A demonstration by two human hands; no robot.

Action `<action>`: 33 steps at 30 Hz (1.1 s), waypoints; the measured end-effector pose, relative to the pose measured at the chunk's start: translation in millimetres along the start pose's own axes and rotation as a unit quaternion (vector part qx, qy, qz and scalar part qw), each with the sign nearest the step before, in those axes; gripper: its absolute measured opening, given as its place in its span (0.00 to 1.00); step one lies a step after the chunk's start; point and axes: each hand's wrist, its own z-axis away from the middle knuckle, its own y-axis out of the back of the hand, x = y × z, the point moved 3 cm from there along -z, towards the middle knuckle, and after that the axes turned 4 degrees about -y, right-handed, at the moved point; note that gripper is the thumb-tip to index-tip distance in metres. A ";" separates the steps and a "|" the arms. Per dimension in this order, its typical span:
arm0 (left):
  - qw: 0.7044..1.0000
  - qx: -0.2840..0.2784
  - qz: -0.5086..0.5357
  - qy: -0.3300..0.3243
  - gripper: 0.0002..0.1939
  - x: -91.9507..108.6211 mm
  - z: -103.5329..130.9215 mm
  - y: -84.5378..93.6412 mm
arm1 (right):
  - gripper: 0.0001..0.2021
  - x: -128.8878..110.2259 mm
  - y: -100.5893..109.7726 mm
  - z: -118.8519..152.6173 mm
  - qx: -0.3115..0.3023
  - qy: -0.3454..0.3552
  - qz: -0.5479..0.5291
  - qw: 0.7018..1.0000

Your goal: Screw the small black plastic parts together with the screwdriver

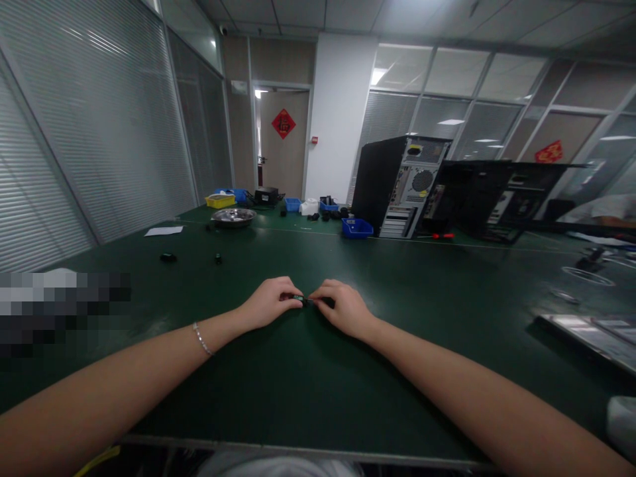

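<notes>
Both of my hands meet low over the middle of the green table. My left hand is pinched on a small dark part with a bit of green, too small to name. Facing it, the fingertips of my right hand are pressed together at the part's right end, and whatever they hold is too small to make out. A bracelet circles my left wrist. Farther off to the left lie a small black object and another small dark piece.
Toward the back stand a round metal dish, a yellow tray, a blue bin and a black computer tower. A red-handled tool lies beside the tower. At the right edge is a flat metal panel; another person's arm shows behind.
</notes>
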 end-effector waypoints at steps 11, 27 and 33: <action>1.000 0.012 0.006 -0.003 0.10 2.2 0.0 -1.1 | 0.10 -2.4 0.3 0.5 0.000 0.007 0.005 1.000; 0.999 0.024 0.038 0.012 0.11 2.8 0.2 0.5 | 0.10 1.7 -2.6 -0.7 0.018 0.014 -0.028 0.999; 0.999 0.024 0.034 0.013 0.10 2.9 -0.6 0.0 | 0.10 0.5 -3.7 -0.5 0.020 0.023 -0.019 0.999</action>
